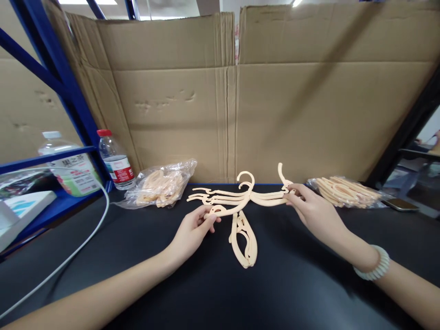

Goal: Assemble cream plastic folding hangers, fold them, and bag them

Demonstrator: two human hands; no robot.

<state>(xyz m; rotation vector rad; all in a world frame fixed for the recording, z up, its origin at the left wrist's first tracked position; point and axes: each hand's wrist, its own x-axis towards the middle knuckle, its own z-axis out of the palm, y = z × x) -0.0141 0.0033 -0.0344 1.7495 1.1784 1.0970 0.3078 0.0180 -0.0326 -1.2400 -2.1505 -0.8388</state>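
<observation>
A cream plastic folding hanger (231, 212), its arms spread and its hook upward, is between my hands. My left hand (194, 229) pinches the tip of its left arm between thumb and fingers. At the other end, my right hand (314, 208) is closed on the right arm, beside a curved piece (281, 173) that sticks up. Just behind lie more opened hangers (220, 198) of the same kind, overlapping it, so I cannot tell how many there are. On the table below the hook lies a folded hanger (253, 245), touched by neither hand.
Clear bags of folded hangers lie at left (161, 185) and right (347, 191). A phone (401, 204) is beside the right bag. A red-capped bottle (116, 162) and a white cable (91, 236) are at left. Cardboard (178, 101) walls the black table's back.
</observation>
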